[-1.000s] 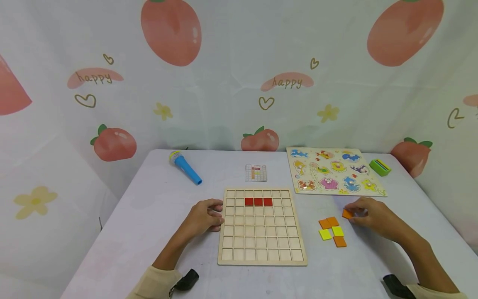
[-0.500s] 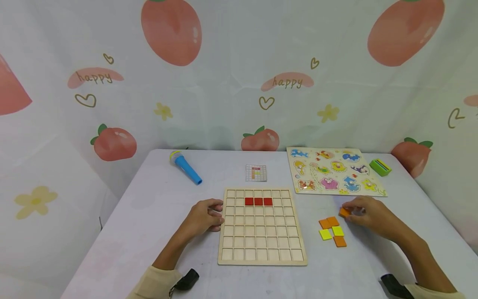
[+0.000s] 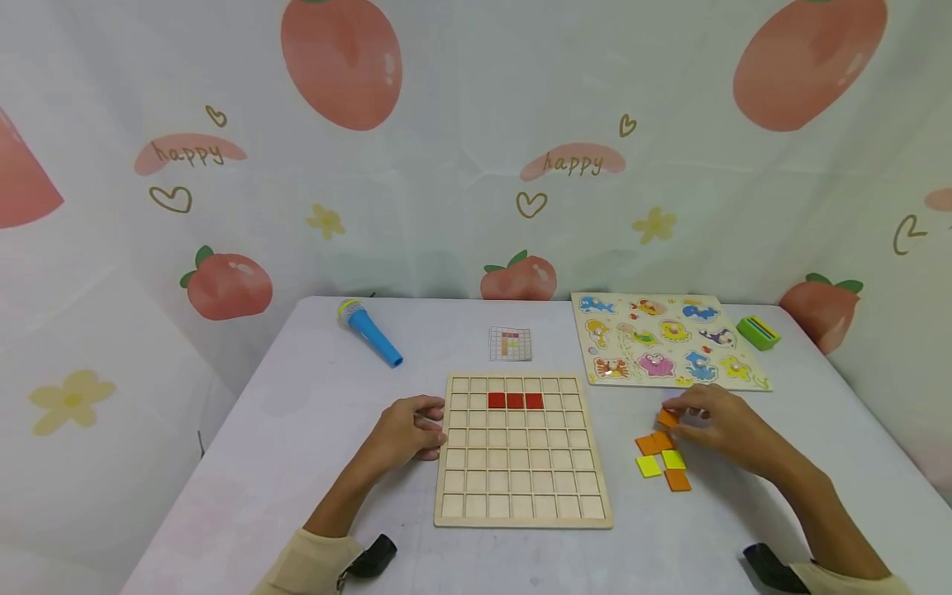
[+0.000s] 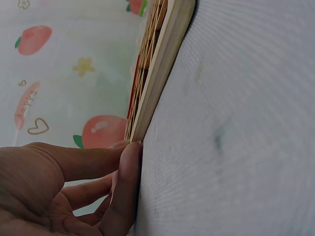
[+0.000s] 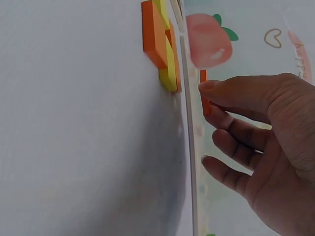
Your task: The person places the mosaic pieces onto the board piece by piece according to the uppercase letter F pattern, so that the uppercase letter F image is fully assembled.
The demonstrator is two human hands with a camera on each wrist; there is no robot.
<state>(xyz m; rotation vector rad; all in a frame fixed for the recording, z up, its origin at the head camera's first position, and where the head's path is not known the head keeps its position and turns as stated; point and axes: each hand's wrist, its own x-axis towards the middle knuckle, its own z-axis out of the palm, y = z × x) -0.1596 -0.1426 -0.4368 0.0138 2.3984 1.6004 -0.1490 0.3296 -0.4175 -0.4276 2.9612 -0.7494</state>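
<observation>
In the head view a wooden grid board (image 3: 530, 482) lies on the table with a row of red tiles (image 3: 515, 401) in its upper part. My left hand (image 3: 405, 431) pinches the board's left edge; thumb and a finger meet at that edge (image 4: 142, 118) in the left wrist view. To the board's right, my right hand (image 3: 725, 426) holds an orange tile (image 3: 667, 418) between thumb and fingers, raised off the table in the right wrist view (image 5: 204, 93). Just below it lie loose orange tiles (image 3: 677, 480) and yellow tiles (image 3: 648, 467).
A small pattern card (image 3: 510, 345) lies behind the board. The animal puzzle board (image 3: 669, 340) is at the back right, beside a green block-shaped item (image 3: 758, 333). A blue toy microphone (image 3: 372, 334) rests at the back left. A printed curtain (image 3: 446, 207) hangs behind the table.
My right hand has moved left with the orange tile, which now appears just above the loose tiles. My left hand and the grid board have stayed in place.
</observation>
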